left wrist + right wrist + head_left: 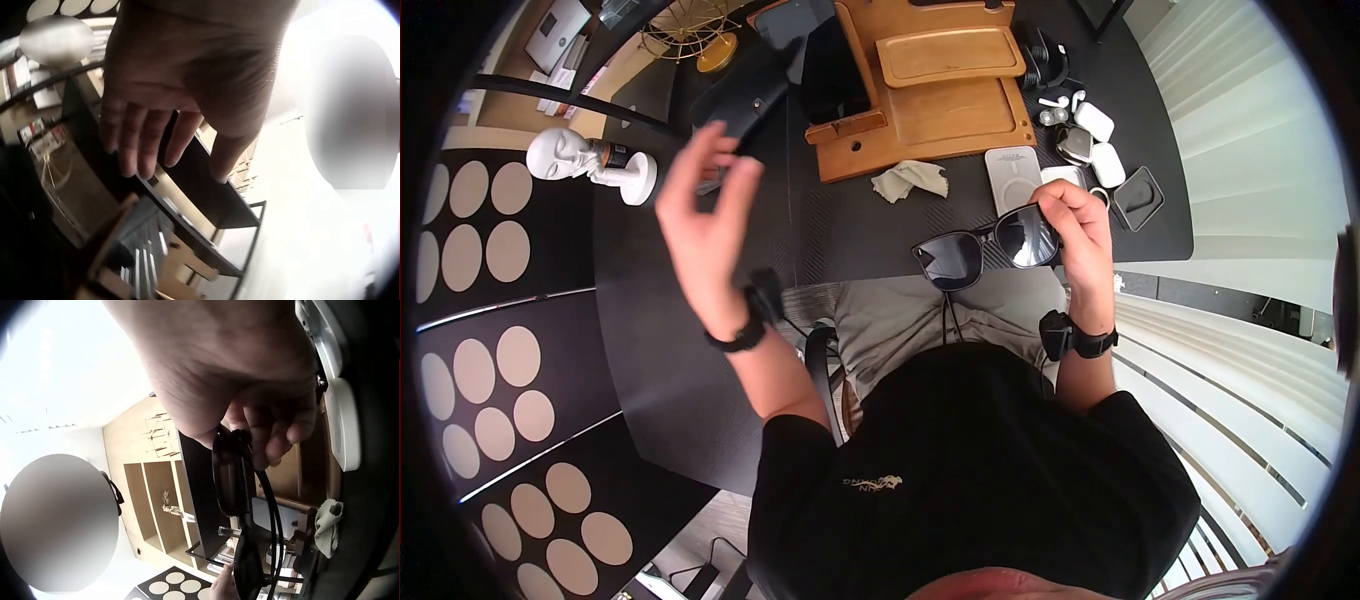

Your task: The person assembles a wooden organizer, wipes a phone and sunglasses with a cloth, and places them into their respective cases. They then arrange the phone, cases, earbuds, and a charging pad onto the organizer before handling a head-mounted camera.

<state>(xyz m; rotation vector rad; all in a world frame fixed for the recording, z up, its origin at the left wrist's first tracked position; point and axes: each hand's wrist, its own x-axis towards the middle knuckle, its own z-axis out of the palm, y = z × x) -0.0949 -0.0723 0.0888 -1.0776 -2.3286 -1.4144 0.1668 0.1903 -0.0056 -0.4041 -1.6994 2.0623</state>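
Note:
My right hand [1080,228] pinches a pair of black sunglasses [953,262] at one outer corner, thumb on the front. The sunglasses hang over the desk's near edge, dark lenses facing up. In the right wrist view the temples [273,515] run alongside the lenses, folded. My left hand [705,220] is raised over the left part of the desk, holding nothing. Its fingers [129,140] are spread and relaxed, the thumb apart. Beyond it lies a dark, flat leather-like item [745,105]. A crumpled pale cloth [910,181] lies on the desk between the hands.
A wooden desk organizer [950,110] stands at the back. Right of it lie a white power bank [1012,178], earbud cases [1094,122] and a small black tray [1139,198]. A white head figurine [590,165] stands on the left. The dark desk [670,330] curves around the person.

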